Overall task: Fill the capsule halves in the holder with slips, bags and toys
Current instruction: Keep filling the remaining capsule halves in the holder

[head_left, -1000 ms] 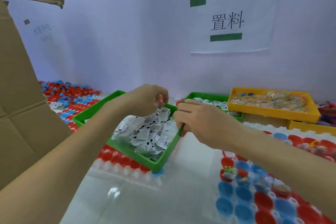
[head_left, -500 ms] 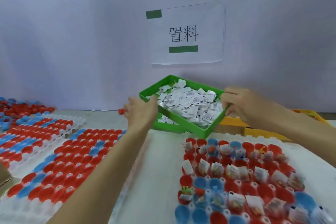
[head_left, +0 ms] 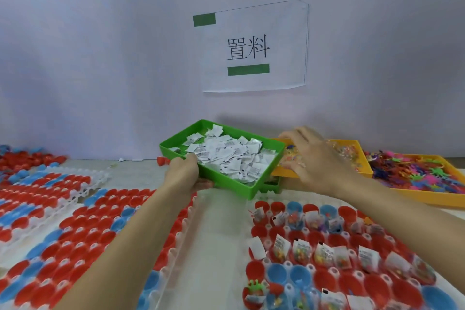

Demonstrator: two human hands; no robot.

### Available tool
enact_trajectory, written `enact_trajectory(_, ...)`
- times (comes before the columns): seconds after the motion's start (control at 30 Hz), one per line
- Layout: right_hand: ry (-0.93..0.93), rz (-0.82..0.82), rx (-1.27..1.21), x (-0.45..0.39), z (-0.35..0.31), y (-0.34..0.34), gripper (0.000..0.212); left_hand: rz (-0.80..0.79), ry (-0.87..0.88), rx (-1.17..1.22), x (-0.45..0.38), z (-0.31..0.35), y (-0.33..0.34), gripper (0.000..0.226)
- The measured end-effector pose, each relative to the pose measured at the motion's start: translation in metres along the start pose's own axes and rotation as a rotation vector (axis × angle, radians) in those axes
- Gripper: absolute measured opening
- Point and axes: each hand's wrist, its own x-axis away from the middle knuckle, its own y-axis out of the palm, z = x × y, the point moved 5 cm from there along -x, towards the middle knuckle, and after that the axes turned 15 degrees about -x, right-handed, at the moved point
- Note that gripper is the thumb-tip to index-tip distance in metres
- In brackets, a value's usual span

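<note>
Green tray (head_left: 227,185) of white slips (head_left: 231,158), red and blue capsule halves (head_left: 276,272)

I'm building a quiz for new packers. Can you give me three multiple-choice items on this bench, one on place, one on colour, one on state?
1. Where is the green tray of slips?
A. held up in the left hand
B. on the floor
C. on the wall

2. What colour is the tray under the right hand?
A. blue
B. yellow
C. black

3. How is the right hand?
A. in a fist
B. gripping the green tray
C. fingers spread over the bags

Key: 1 A, the fingers wrap its near edge. 2 B, its rim is yellow. 3 C, it grips nothing visible.
</note>
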Motion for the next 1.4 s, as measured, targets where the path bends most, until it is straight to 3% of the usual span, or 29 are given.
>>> enact_trajectory(0.07, 0.129, 0.024, 0.121, -0.002, 0.013, 0.005, 0.047, 0.043, -0.016, -0.03, -0.01, -0.003, -0.009, 0.027)
enact_trajectory(0.27, 0.414, -0.16, 0.34, 0.007, 0.05, 0.011, 0.028, 0.078, -0.127, -0.041, -0.034, -0.022, -0.019, 0.029)
enact_trajectory(0.37, 0.406, -0.192, 0.328, 0.01, 0.056, 0.009, 0.016, 0.083, -0.137, -0.041, -0.043, -0.027, -0.018, 0.026)
enact_trajectory(0.5, 0.376, -0.168, 0.267, 0.01, 0.063, 0.011, 0.029, 0.09, -0.147, -0.04, -0.051, -0.03, -0.016, 0.027)
enact_trajectory(0.77, 0.378, -0.042, 0.198, 0.019, 0.082, -0.011, 0.036, 0.096, -0.189, -0.02, -0.059, -0.032, -0.003, 0.033)
enact_trajectory(1.0, 0.43, -0.038, 0.209, 0.03, 0.099, -0.036, 0.032, 0.042, -0.146, -0.064, -0.062, -0.017, 0.037, 0.031)
enact_trajectory(1.2, 0.453, -0.035, 0.162, 0.038, 0.11, -0.04, 0.036, -0.03, -0.16, -0.026, -0.059, -0.01, 0.073, 0.017)
enact_trajectory(1.4, 0.434, -0.041, 0.151, 0.034, 0.107, -0.037, 0.032, 0.011, -0.16, -0.04, -0.06, -0.008, 0.074, 0.022)
